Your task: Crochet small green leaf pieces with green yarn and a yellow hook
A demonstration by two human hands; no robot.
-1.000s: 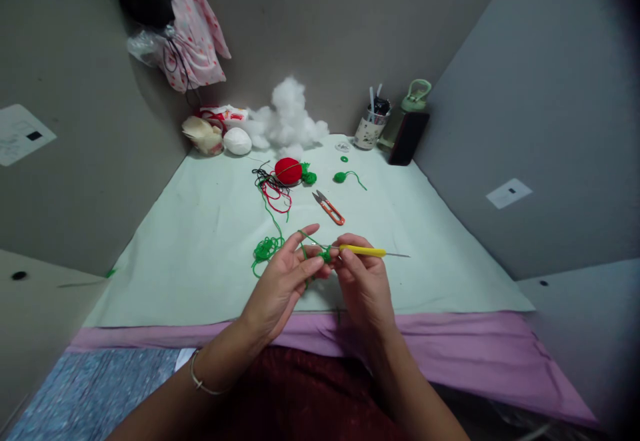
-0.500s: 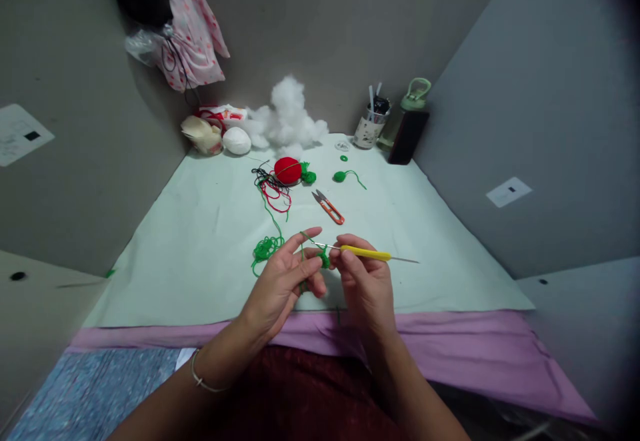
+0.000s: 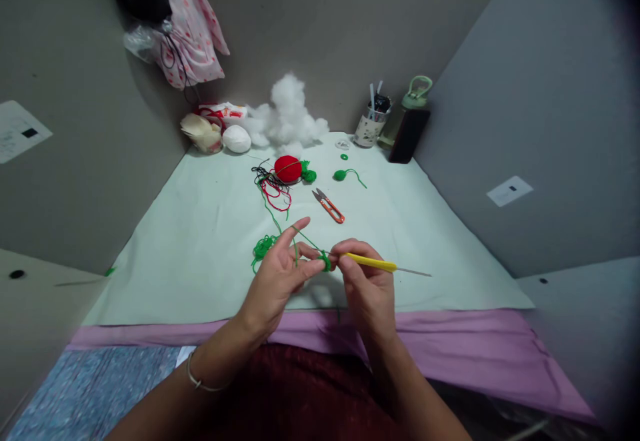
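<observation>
My left hand [image 3: 280, 278] pinches a small green crochet piece [image 3: 325, 260] between thumb and fingers, with green yarn [image 3: 300, 236] looped over its raised forefinger. My right hand [image 3: 365, 281] grips a yellow-handled crochet hook [image 3: 373, 262], whose tip meets the green piece while its metal end points right. The yarn runs back to a loose green tangle [image 3: 263, 248] on the pale green cloth [image 3: 200, 241], just left of my left hand.
Orange thread snips [image 3: 329, 206] lie beyond my hands. Farther back are a red crocheted ball [image 3: 288, 168], black and red threads [image 3: 273, 188], small green pieces [image 3: 341, 175], white stuffing [image 3: 289, 114], a cup of tools [image 3: 371, 128] and a bottle [image 3: 407, 124]. Grey walls close in on both sides.
The hook has tilted, its metal end swinging right and down. My left forefinger has lifted with the yarn, and both hands have shifted slightly toward me.
</observation>
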